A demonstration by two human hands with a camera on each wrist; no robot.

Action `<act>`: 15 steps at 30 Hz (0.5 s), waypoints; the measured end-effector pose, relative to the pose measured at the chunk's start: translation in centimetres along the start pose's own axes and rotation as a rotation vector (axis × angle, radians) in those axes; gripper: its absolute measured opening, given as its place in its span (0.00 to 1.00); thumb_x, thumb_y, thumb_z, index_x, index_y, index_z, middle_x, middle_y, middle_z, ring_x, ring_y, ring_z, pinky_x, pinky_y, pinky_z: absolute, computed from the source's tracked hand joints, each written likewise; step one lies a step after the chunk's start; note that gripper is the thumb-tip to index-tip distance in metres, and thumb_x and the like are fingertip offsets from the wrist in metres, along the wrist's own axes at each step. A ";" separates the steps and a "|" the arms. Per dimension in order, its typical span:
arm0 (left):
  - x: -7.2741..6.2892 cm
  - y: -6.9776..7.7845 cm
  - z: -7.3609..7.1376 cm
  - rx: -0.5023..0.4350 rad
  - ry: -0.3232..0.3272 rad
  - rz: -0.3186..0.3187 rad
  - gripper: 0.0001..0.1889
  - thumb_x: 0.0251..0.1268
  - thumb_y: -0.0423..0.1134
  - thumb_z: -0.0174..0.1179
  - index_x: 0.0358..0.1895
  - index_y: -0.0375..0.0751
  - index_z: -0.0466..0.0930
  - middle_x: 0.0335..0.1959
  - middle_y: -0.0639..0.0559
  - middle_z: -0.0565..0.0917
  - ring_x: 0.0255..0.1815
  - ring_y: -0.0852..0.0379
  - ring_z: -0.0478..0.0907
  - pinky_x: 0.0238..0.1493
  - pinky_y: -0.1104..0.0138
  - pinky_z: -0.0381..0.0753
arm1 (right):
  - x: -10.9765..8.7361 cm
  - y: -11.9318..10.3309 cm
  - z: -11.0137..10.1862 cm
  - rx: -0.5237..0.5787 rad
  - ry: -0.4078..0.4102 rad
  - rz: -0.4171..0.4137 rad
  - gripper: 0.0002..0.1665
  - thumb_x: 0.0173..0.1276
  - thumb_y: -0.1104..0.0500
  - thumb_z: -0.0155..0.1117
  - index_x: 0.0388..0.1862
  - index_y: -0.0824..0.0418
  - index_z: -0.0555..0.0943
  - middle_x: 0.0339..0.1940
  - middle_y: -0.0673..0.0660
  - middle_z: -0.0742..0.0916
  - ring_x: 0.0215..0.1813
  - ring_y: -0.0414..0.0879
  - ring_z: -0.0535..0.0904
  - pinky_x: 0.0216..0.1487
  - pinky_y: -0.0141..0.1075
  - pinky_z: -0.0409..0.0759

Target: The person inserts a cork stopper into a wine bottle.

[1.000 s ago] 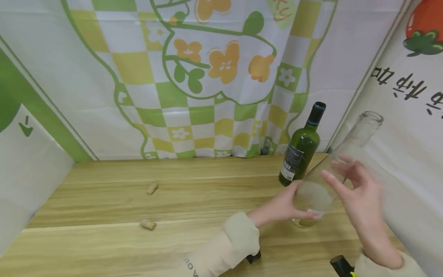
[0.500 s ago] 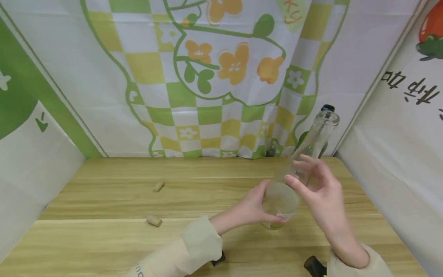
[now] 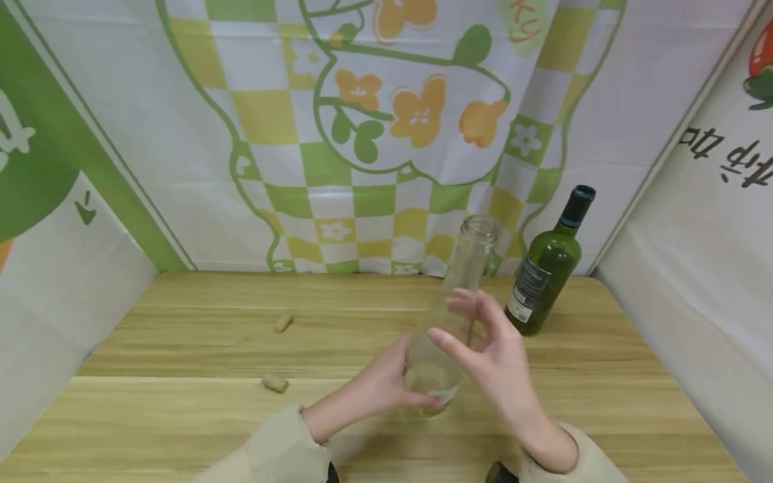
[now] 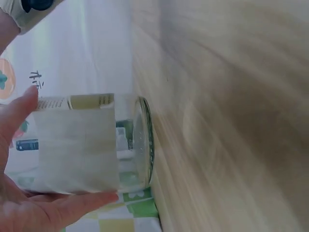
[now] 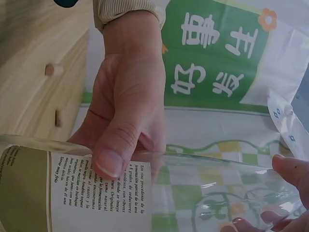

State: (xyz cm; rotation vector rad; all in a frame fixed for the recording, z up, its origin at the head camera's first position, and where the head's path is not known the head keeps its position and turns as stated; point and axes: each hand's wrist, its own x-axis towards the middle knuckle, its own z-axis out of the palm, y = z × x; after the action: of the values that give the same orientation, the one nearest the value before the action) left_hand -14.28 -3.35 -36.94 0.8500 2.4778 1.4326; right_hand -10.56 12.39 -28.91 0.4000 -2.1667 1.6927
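In the head view my left hand grips the lower body of a clear glass bottle, which has an uncapped mouth. My right hand curls round its upper part, thumb in front and other fingers on the far side. The left wrist view shows the pale back of the label through the glass, and the bottle's base close over the table. Small print covers the label's white part in the right wrist view, where my left thumb presses on it.
A green wine bottle with a dark neck stands at the back right of the wooden table. Two corks lie to the left, one farther back, the other nearer. A patterned cloth hangs behind the table.
Both hands have carried the clear bottle leftward, from the right of the green bottle, past its front, to its left. The green bottle and the corks stay put; the head view has turned slightly.
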 end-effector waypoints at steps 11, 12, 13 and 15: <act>-3.1 -1.7 -0.6 -0.114 0.015 -0.014 0.40 0.40 0.43 0.73 0.58 0.37 0.61 0.52 0.48 0.73 0.53 0.50 0.72 0.55 0.56 0.73 | -1.0 1.2 2.8 0.068 -0.077 -0.002 0.30 0.49 0.64 0.72 0.53 0.61 0.73 0.52 0.56 0.79 0.54 0.47 0.74 0.51 0.35 0.77; -3.3 -1.9 -0.6 -0.120 0.013 -0.013 0.41 0.40 0.42 0.73 0.59 0.37 0.60 0.52 0.48 0.73 0.54 0.50 0.72 0.55 0.56 0.73 | -1.1 1.3 2.9 0.071 -0.083 -0.002 0.30 0.49 0.64 0.72 0.52 0.61 0.73 0.52 0.56 0.79 0.54 0.47 0.74 0.51 0.35 0.77; -3.5 -2.1 -0.6 -0.121 0.008 -0.018 0.41 0.41 0.43 0.73 0.60 0.37 0.59 0.53 0.48 0.72 0.54 0.49 0.72 0.55 0.57 0.73 | -1.1 1.5 3.1 0.070 -0.086 -0.001 0.30 0.49 0.64 0.72 0.52 0.61 0.74 0.52 0.55 0.79 0.54 0.46 0.74 0.50 0.34 0.77; -3.8 -2.4 -0.5 -0.119 0.009 -0.023 0.42 0.41 0.43 0.72 0.60 0.36 0.58 0.54 0.47 0.72 0.54 0.48 0.71 0.55 0.57 0.73 | -1.3 1.7 3.4 0.072 -0.092 0.005 0.29 0.49 0.64 0.72 0.52 0.61 0.74 0.52 0.55 0.79 0.54 0.46 0.74 0.50 0.34 0.77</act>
State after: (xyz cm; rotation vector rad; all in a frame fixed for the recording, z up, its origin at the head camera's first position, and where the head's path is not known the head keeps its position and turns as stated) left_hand -12.28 -6.76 -39.24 0.7916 2.3733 1.5612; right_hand -10.52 9.49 -31.68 0.5012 -2.1764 1.7925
